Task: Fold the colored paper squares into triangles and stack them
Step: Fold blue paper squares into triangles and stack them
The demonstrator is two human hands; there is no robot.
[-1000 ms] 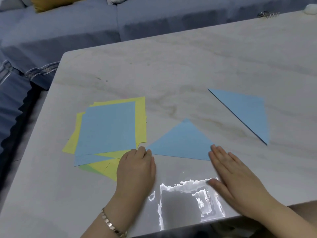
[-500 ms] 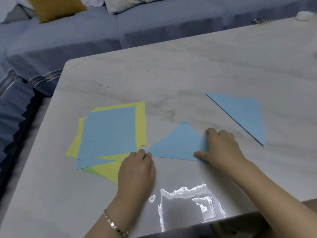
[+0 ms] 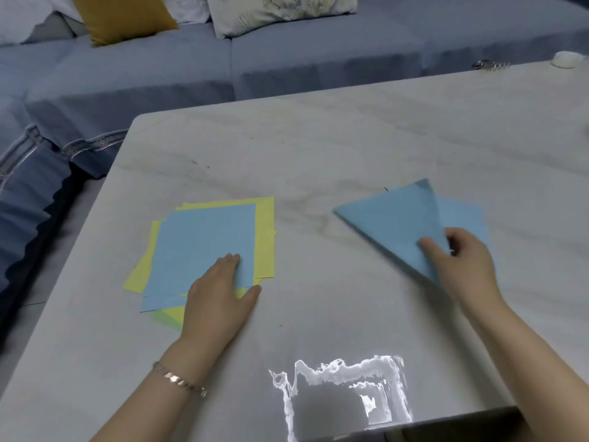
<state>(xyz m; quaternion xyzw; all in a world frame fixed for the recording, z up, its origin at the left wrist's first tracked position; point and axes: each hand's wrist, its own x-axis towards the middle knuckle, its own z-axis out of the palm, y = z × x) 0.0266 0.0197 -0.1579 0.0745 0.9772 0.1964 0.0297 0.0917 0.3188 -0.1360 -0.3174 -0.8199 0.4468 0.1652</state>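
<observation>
Presently, my right hand (image 3: 459, 260) pinches the folded blue triangle (image 3: 389, 221) at its near corner, overlapping the other blue triangle (image 3: 462, 215) on the counter (image 3: 318, 148). My left hand (image 3: 220, 295) lies flat on the square stack (image 3: 204, 237) — fingers straight.

Light is even, cool and bluish, on the dim side. The glossy counter (image 3: 350, 148) carries one blown-out white glare patch (image 3: 341, 387) with a ragged outline at its near edge. Shadows are soft, with a faint one under the left hand (image 3: 216, 301) and deep shade beside the sofa (image 3: 41, 250) at left. The right hand (image 3: 459, 263) and folded blue triangle (image 3: 392, 228) are smeared by motion blur. The paper stack (image 3: 204, 250) is crisp. Counter edges bow from the wide lens. Small objects (image 3: 490, 63) at the far right are soft.
</observation>
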